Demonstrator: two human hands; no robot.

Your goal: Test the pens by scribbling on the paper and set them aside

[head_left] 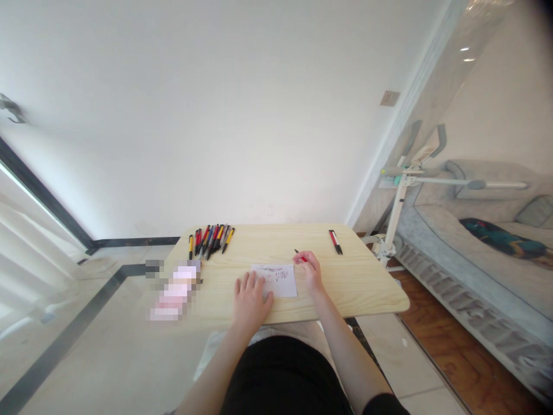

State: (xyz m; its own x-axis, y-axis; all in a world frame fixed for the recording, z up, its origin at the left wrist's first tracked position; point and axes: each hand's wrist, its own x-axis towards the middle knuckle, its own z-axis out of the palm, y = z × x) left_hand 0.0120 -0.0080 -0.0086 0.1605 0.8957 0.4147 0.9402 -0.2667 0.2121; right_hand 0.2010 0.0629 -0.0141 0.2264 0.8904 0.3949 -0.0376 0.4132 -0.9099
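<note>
A small white sheet of paper (pixel 283 287) with reddish and dark scribbles lies on the light wooden table (pixel 367 288). My left hand (pixel 252 297) rests flat over the paper's left edge, fingers spread. Just beyond the paper's right edge, my right hand (pixel 311 273) is closed around a red pen (pixel 304 259), its dark end pointing up and left. Two pens (pixel 335 242), red and white with black parts, lie side by side at the right. Several red, yellow and dark pens (pixel 212 239) are heaped at the back left.
A pixelated pinkish area (pixel 179 291) covers the table's left edge. The wall (pixel 268 115) stands directly behind the table. To the right are a white exercise machine (pixel 395 213) and a grey sofa (pixel 453 248). A pale curtain (pixel 26 248) hangs at the left.
</note>
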